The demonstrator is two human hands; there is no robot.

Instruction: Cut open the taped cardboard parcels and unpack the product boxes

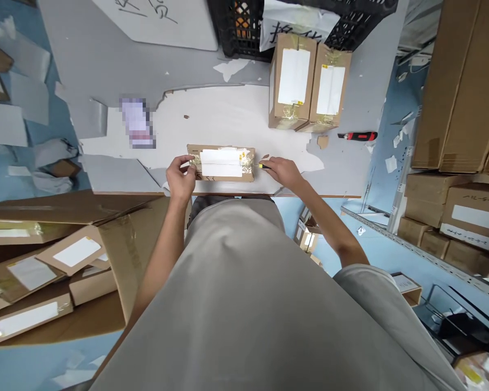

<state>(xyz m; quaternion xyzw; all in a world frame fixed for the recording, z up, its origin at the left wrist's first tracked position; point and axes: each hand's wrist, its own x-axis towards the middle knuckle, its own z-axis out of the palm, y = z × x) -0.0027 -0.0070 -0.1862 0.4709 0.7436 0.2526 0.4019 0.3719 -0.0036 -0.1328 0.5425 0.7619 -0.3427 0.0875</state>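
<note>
Along the near edge of the desk [126, 65] lies 1 taped cardboard box [221, 164]; left hand [180, 176], partly curled, holds its left end; right hand [284, 171] pinches a yellow-and-black cutter [263, 166] at its right end.

Between the hands, the print on the narrow box [204, 177] is too small to read; the left hand [181, 175] covers part of its near end. The fingers of the right hand [284, 171] hide most of a slim tool [262, 166]. Beyond the left hand, a rectangular object [137, 123] is pixelated past telling. Farther ahead of both, the top edge cuts off a white board [175, 32] and a black crate [244, 46]. Left of the left hand, a big open carton [132, 255] runs out of view.
</note>
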